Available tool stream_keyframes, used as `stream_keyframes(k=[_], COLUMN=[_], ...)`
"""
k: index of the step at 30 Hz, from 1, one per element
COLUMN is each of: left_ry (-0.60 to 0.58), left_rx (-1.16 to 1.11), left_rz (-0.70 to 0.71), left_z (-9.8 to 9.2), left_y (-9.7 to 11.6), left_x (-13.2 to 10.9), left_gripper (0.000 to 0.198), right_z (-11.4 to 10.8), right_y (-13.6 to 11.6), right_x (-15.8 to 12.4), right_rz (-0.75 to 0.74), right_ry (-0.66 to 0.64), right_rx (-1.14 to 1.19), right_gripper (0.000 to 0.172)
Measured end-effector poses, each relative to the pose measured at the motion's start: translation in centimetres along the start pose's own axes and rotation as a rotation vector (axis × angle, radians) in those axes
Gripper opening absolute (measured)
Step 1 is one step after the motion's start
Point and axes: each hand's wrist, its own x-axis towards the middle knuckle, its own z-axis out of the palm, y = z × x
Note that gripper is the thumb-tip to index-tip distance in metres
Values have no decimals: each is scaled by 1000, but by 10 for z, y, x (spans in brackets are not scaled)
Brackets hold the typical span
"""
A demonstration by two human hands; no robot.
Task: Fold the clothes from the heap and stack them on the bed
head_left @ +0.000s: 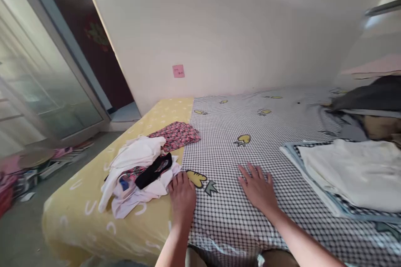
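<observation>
A pale wall (234, 33) rises behind a wide bed (216, 212), with a glass door (46, 62) standing to the left. A checked sheet (219, 127) covers most of the bed, and a yellow sheet (84, 225) runs along its left side, down toward the floor (40, 208). At the right lies a folded stack (354, 175), white cloth on top, with dark clothes (372, 94) behind it. At the left is a loose pile (138, 152), mostly on the yellow, with a flowered cloth (177, 135) reaching onto the checks and a black cloth (153, 172) on top.

The left hand (182, 194) lies palm down, fingers close together and holding nothing, its tips at the pile's right edge; whether they touch it, I cannot tell. The right hand (258, 187) is palm down over the checks, fingers spread, gripping nothing.

This looks like a pause between handlings of clothes; lifting a piece would call for the left fingers to close on cloth. The bed's near edge limits movement toward the body, while the checks between pile and stack give both hands sideways room.
</observation>
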Motion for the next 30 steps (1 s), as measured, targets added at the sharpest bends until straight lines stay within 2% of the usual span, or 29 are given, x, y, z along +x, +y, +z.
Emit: stream_keyframes(k=[4, 7, 14, 18, 22, 25, 28, 30], left_ry=[20, 15, -27, -120, -130, -41, 71, 54], left_rx=[21, 28, -83, -153, -149, -99, -27, -26], left_rz=[36, 29, -68, -44, 79, 72, -133, -338], left_z=[4, 1, -3, -7, -27, -53, -77, -87], left_y=[-3, -3, 2, -12, -42, -68, -95, -114], left_x=[2, 1, -6, 2, 29, 63, 99, 116], left_gripper=[44, 43, 41, 38, 35, 45, 49, 53], right_z=[-8, -9, 12, 15, 14, 12, 11, 14], right_y=[-3, -3, 6, 7, 6, 5, 5, 6], right_x=[4, 4, 4, 4, 4, 4, 3, 3], right_rz=[36, 27, 28, 4, 8, 3, -3, -7], right_ry=[-53, -47, 18, 28, 70, 74, 88, 124], right_rx=[43, 59, 102, 124, 125, 121, 119, 124], right_gripper=[61, 63, 70, 71, 70, 68, 68, 67])
